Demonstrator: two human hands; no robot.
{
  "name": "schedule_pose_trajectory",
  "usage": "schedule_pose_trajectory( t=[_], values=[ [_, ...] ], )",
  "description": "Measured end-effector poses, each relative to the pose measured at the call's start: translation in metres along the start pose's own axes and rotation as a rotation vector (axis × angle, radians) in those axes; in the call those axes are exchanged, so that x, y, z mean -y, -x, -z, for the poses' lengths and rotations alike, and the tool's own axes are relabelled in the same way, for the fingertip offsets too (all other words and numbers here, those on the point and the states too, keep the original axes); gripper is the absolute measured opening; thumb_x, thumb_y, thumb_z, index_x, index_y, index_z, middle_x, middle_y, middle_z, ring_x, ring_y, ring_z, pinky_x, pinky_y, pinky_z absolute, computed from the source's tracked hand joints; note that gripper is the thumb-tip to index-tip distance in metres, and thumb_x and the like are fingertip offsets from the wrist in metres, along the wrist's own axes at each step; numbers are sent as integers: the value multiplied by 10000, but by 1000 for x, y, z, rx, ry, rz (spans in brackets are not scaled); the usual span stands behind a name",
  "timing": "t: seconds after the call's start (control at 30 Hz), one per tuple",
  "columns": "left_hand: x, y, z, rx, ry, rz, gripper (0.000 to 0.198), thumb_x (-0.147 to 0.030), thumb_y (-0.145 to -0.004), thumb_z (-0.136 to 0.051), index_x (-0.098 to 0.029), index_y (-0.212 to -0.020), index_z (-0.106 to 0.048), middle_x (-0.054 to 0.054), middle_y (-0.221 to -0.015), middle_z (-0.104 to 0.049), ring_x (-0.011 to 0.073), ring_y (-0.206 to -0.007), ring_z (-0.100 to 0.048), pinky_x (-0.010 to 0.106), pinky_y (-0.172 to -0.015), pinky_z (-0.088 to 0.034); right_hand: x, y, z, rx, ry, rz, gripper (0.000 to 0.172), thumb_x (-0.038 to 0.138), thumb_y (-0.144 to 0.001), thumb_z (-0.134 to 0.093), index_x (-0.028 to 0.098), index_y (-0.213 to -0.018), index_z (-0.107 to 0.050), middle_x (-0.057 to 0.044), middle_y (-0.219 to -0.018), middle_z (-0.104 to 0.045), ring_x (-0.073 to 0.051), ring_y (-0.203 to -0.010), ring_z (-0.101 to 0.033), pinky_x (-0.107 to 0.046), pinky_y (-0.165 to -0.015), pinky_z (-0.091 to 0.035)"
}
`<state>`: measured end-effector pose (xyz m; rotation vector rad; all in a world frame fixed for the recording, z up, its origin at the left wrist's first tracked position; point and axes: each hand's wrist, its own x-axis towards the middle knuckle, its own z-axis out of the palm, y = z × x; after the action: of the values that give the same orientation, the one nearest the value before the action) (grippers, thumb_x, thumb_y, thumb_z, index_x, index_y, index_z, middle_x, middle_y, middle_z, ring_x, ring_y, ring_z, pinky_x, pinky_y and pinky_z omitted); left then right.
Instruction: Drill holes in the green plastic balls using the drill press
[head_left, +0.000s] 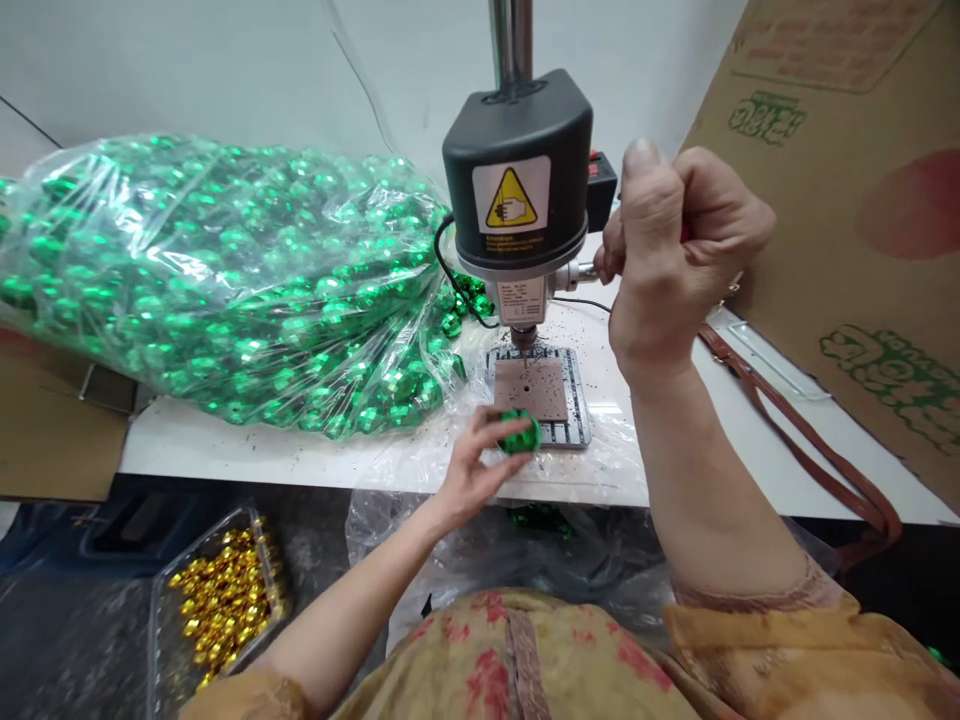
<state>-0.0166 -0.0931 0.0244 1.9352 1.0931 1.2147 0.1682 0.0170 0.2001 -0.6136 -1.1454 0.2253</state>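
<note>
Between the thumb and fingers of my left hand (480, 455) is a shiny green faceted ball (519, 432). It is over the front edge of the slotted metal base (581, 425) of a small bench drill press (517, 180). On that base lies a brown square board (514, 392) with a dark hole in its middle. The drill's chuck (524, 337) is above the board. My right hand (675, 240) is closed around the feed lever (583, 272) at the drill's right side; the lever's grip is hidden inside my fingers.
A large clear bag of green balls (225, 290) fills the table's left side. Dark shavings are scattered around the drill base. Cardboard boxes (840, 230) and a brown strap (795, 425) are at the right. Below left is a clear tray (154, 640) of small gold bells.
</note>
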Motion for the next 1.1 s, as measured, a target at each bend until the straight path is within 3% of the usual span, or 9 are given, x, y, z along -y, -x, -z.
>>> schedule_pose_trajectory(
  t=[0.1, 0.23, 0.33, 0.43, 0.53, 0.63, 0.8, 0.9, 1.1],
  values=[
    [-11, 47, -7, 374, -37, -138, 289, -346, -975, -712, -350, -1256, -779, 107, -1468, -603, 269, -1283, -644, 391, -1044, -575, 3, -1, 0, 4, 10, 27, 564, 484, -964, -630, 257, -616, -249, 56, -543, -288, -101, -470, -323, -342, -519, -338],
    [7, 89, -27, 741, -310, -120, 397, -265, -966, -642, -376, -1335, -739, 116, -1512, -609, 337, -1263, -653, 452, -999, -594, 2, -1, 0, -9, -5, 37, 538, 366, -981, -631, 254, -618, -250, 58, -530, -309, -94, -438, -334, -342, -480, -297],
    [24, 102, -35, 772, -490, -86, 503, -274, -946, -625, -365, -1440, -657, 129, -1484, -645, 340, -1167, -702, 440, -903, -619, -1, 0, 0, -22, -28, 32, 566, 457, -967, -645, 254, -615, -251, 63, -532, -279, -82, -446, -336, -320, -468, -298],
    [30, 94, -30, 626, -475, -303, 408, -309, -967, -593, -372, -1358, -693, 107, -1414, -703, 263, -998, -741, 379, -814, -628, -3, 1, 0, -29, -41, 39, 585, 525, -943, -662, 251, -605, -271, 65, -535, -276, -72, -461, -328, -306, -475, -303],
    [31, 49, -9, 310, -417, -444, 265, -221, -973, -554, -298, -1118, -763, 95, -1219, -769, 232, -981, -735, 363, -816, -622, -3, 2, 0, -32, -68, 43, 575, 494, -946, -669, 246, -601, -281, 68, -539, -267, -66, -466, -320, -300, -493, -298],
    [36, -35, 24, 40, -563, -236, 278, -116, -931, -514, -240, -996, -754, 105, -1119, -745, 251, -1047, -699, 398, -897, -597, -2, 3, 0, -37, -106, 67, 546, 404, -960, -670, 239, -605, -290, 71, -532, -255, -61, -461, -309, -292, -489, -285],
    [60, -164, 63, 106, -980, 243, 438, 2, -886, -474, -185, -1190, -728, 169, -1207, -657, 319, -1135, -612, 448, -979, -515, -1, 4, 1, -20, -91, 72, 522, 359, -986, -632, 226, -591, -316, 67, -506, -325, -62, -428, -329, -299, -451, -286],
    [76, -194, 66, 158, -1058, 343, 380, 29, -852, -537, -136, -1121, -748, 225, -1261, -612, 368, -1188, -573, 465, -968, -488, 0, 4, 1, -30, -83, 82, 543, 415, -964, -658, 236, -579, -320, 62, -488, -337, -84, -411, -335, -343, -435, -273],
    [85, -200, 67, 134, -1089, 363, 338, -10, -846, -651, -169, -1133, -733, 206, -1316, -561, 389, -1221, -566, 460, -999, -452, -1, 6, 2, -23, -41, 78, 542, 489, -964, -628, 258, -593, -309, 42, -508, -312, -134, -435, -362, -378, -452, -306]
  ],
)
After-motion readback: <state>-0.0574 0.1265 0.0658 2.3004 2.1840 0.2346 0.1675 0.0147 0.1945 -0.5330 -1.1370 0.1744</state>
